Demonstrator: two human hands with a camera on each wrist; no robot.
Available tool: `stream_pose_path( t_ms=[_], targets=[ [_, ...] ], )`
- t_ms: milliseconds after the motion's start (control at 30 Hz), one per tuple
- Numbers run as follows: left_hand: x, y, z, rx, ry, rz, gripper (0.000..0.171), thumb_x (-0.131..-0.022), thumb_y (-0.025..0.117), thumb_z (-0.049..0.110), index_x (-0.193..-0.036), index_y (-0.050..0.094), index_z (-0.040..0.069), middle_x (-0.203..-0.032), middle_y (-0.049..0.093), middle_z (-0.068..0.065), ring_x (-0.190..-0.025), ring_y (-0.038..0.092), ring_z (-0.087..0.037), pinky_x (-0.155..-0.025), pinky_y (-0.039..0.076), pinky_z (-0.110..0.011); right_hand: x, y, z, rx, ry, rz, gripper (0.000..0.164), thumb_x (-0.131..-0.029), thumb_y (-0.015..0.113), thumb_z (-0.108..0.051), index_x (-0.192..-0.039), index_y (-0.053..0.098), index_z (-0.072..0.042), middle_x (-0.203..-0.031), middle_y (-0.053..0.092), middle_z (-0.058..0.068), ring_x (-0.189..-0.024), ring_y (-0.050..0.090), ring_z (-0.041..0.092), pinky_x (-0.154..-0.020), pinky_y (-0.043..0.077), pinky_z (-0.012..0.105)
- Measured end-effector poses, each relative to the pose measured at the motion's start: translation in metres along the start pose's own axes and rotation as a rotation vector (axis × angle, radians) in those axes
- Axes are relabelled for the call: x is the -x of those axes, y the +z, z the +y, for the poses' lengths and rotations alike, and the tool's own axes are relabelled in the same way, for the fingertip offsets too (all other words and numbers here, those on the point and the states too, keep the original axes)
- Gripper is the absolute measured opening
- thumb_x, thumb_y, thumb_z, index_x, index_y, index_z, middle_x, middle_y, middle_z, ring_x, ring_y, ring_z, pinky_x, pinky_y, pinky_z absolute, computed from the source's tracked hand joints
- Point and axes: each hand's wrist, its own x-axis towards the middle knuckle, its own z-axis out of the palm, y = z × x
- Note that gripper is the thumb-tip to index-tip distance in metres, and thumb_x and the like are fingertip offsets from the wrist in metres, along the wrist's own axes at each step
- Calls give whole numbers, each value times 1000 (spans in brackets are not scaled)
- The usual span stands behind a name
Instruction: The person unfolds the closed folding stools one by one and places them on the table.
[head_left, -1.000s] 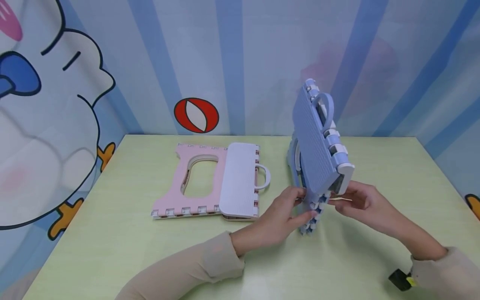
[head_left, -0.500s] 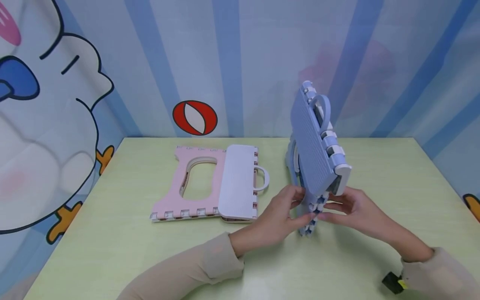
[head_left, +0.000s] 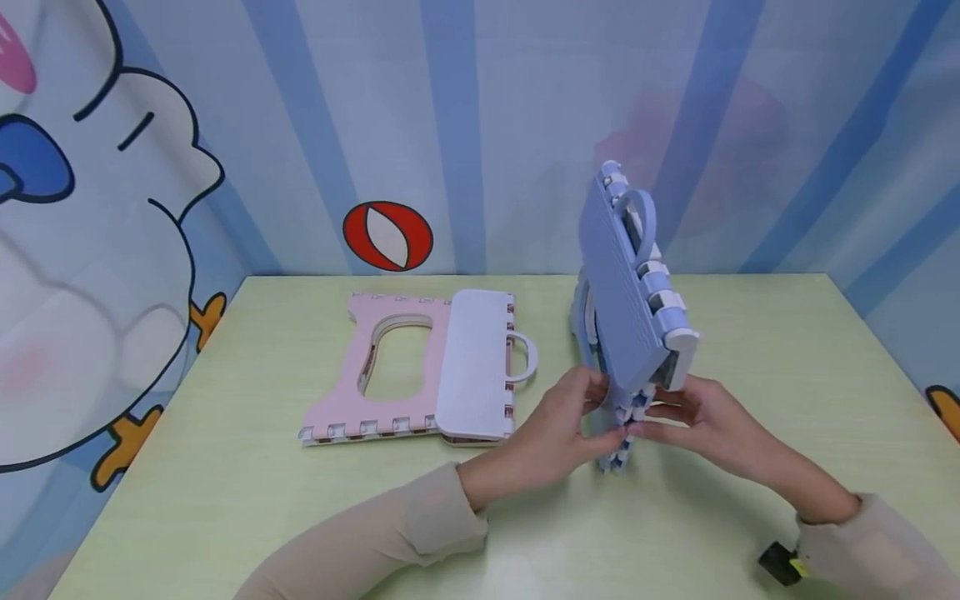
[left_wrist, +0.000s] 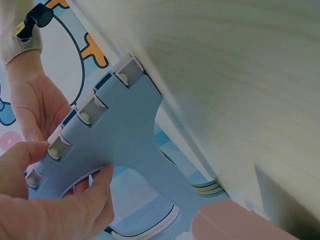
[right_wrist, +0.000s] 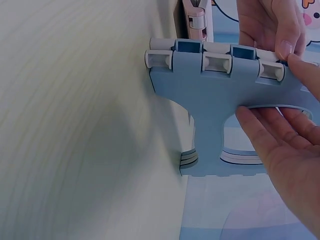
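A blue folding step stool [head_left: 626, 292], folded nearly flat, stands on edge on the table, its ribbed top and loop handle [head_left: 645, 221] uppermost. My left hand [head_left: 543, 429] grips its lower near side panel, with the thumb on the hinged edge. In the left wrist view, those fingers reach into the panel's opening. My right hand [head_left: 723, 425] grips the other side of the stool. The right wrist view shows that thumb on the hinged edge [right_wrist: 217, 62] and the fingers in the rounded opening. Both thumbs nearly meet at the edge.
A pink and white folding step stool [head_left: 476, 362] lies flat on the pale green table [head_left: 225, 475], left of the blue one. Behind the table hangs a blue striped backdrop [head_left: 525, 150] with cartoon figures.
My right hand has moved left, and its thumb now sits at the hinged edge beside the left thumb. The left hand keeps its grip. The view has shifted slightly.
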Motion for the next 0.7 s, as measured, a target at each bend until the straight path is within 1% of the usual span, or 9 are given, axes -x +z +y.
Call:
stream_pose_path(
  t_ms=[133, 267, 300, 333, 467, 533, 600, 700],
  targets=[
    [-1, 0, 1, -26, 11, 13, 43, -91, 72, 6, -124, 45, 3, -122, 53, -6, -115, 53, -8, -100, 43, -18, -1, 0, -1, 19, -6, -4, 63, -90, 70, 3, -145, 40, 9, -141, 47, 31, -115, 59, 4, -91, 54, 32],
    [-2, -1, 2, -58, 24, 19, 41, -90, 73, 8, -121, 46, 4, -118, 54, -4, -112, 54, -7, -98, 45, -18, -1, 0, -2, 64, -30, 1, 63, -90, 71, 2, -146, 41, 7, -140, 50, 28, -115, 59, 3, -90, 55, 33],
    [-2, -1, 3, -54, 22, 18, 41, -90, 73, 8, -120, 46, 4, -118, 54, -3, -112, 54, -7, -98, 46, -19, -1, 0, -1, 79, -38, 5, 64, -90, 71, 2, -146, 42, 6, -140, 51, 25, -115, 59, 3, -90, 55, 32],
    [-2, -2, 3, -54, 19, 17, 40, -90, 73, 9, -119, 46, 5, -117, 54, -2, -112, 54, -7, -98, 46, -20, -1, 0, -1, 96, -46, 10, 64, -89, 72, 2, -146, 42, 5, -141, 53, 19, -115, 59, 3, -89, 55, 31],
    [-2, -3, 4, -46, 10, 11, 39, -90, 73, 10, -118, 46, 7, -116, 54, -1, -111, 55, -10, -97, 48, -25, 0, -1, -1, 141, -75, 30, 64, -87, 74, 3, -145, 46, 2, -139, 55, -12, -114, 60, 3, -88, 56, 31],
    [-3, -3, 4, -48, 9, 12, 39, -90, 73, 11, -117, 46, 7, -115, 54, 0, -111, 56, -10, -96, 49, -26, 0, -1, 0, 159, -85, 40, 63, -86, 75, 3, -143, 48, 2, -135, 53, -23, -113, 60, 3, -87, 56, 30],
    [-3, -3, 4, -51, 10, 11, 39, -89, 73, 10, -117, 46, 7, -115, 54, -1, -110, 57, -12, -96, 50, -26, 0, -2, 0, 171, -93, 52, 61, -85, 75, 4, -141, 49, 3, -133, 53, -26, -112, 60, 3, -87, 56, 28],
    [-2, -4, 3, -56, -2, 10, 40, -89, 73, 10, -117, 46, 7, -115, 55, -1, -110, 58, -12, -95, 50, -26, 1, -2, 1, 188, -97, 69, 60, -84, 76, 5, -138, 51, 5, -131, 54, -26, -111, 60, 1, -86, 55, 25]
  ],
)
